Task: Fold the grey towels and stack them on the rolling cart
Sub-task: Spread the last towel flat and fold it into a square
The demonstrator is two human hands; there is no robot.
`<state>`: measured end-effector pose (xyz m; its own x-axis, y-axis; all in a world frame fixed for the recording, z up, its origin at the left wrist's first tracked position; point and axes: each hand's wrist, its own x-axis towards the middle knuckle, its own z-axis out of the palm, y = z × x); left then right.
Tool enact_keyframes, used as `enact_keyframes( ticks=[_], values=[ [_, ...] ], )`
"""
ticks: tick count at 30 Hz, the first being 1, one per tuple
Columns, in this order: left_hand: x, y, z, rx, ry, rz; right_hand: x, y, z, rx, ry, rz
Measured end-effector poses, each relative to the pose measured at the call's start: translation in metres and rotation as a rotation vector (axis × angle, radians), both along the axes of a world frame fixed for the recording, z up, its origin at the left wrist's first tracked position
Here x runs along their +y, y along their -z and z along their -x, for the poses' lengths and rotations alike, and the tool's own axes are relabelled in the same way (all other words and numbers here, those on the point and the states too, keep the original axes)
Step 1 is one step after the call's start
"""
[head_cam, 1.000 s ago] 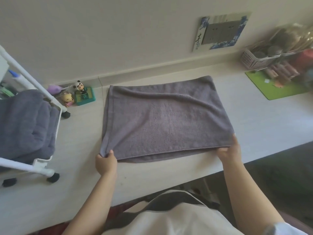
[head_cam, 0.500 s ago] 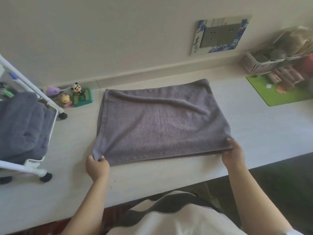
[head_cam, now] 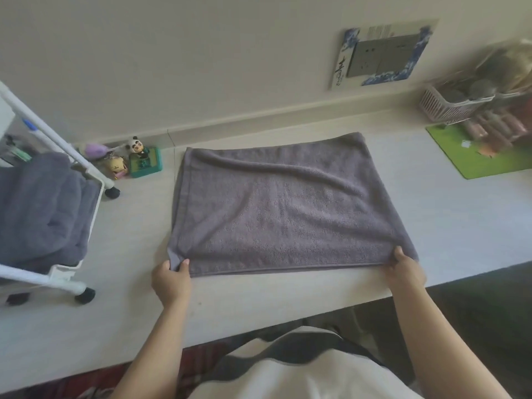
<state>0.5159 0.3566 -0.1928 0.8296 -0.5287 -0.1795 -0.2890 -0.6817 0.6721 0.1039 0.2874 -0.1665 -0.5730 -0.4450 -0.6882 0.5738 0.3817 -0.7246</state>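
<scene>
On the table (head_cam: pixel 431 214), the grey towel (head_cam: pixel 282 211) lies long axis left-right; left hand (head_cam: pixel 171 280) and right hand (head_cam: pixel 406 269) pinch its 2 near corners.

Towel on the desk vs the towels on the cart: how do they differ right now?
The towel on the desk lies spread flat in a broad rectangle; the towels on the cart are bundled into a thick pile. The desk towel is pinched at its near corners by the left hand and right hand; the cart towels are untouched. Both are grey terry.
</scene>
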Motion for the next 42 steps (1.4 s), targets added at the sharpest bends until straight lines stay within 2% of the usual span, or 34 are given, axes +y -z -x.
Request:
enact_keyframes(
  ticks=[1,6,8,11,14,18,21,23,27,30,31,33,37,39,41,42],
  values=[
    [0.0,0.001,-0.001,-0.01,0.005,-0.017,0.001,-0.002,-0.002,0.123,-0.091,-0.069],
    [-0.003,0.005,0.006,-0.039,0.019,-0.027,0.005,-0.01,-0.002,0.391,-0.326,-0.291],
    [-0.002,0.002,0.017,-0.116,0.061,-0.05,0.011,-0.006,-0.005,0.544,-0.397,-0.344],
    [-0.001,0.0,0.032,-0.208,0.162,-0.154,0.014,-0.005,-0.008,0.676,-0.439,-0.443],
    [0.0,0.004,0.038,-0.219,0.196,-0.217,0.017,-0.002,-0.008,0.937,-0.466,-0.438],
    [0.0,0.007,0.045,-0.227,0.212,-0.265,0.022,0.005,-0.016,1.201,-0.783,-0.349],
    [0.002,0.011,0.047,-0.241,0.235,-0.311,0.028,0.017,-0.025,1.274,-1.09,-0.298],
    [0.003,0.011,0.047,-0.313,0.294,-0.305,0.03,0.025,-0.024,1.282,-1.211,-0.333],
    [0.001,0.01,0.054,-0.447,0.505,-0.231,0.023,0.022,-0.025,1.343,-1.214,-0.444],
    [0.006,0.015,0.067,-0.516,0.697,-0.308,0.02,0.018,-0.049,1.349,-1.349,-0.178],
    [0.008,0.015,0.07,-0.533,0.715,-0.339,0.022,0.019,-0.054,1.346,-1.435,-0.13],
    [0.009,0.011,0.072,-0.542,0.699,-0.33,0.024,0.022,-0.056,1.365,-1.524,-0.161],
    [-0.004,-0.004,0.074,-0.634,0.704,-0.156,0.014,0.012,-0.057,1.488,-1.406,-0.331],
    [-0.008,0.0,0.076,-0.67,0.754,-0.148,0.011,0.008,-0.075,1.462,-1.416,-0.218],
    [-0.006,0.007,0.081,-0.646,0.846,-0.195,0.017,0.012,-0.093,1.439,-1.555,-0.081],
    [-0.004,0.006,0.085,-0.62,0.888,-0.225,0.022,0.013,-0.097,1.45,-1.599,-0.081]
  ],
)
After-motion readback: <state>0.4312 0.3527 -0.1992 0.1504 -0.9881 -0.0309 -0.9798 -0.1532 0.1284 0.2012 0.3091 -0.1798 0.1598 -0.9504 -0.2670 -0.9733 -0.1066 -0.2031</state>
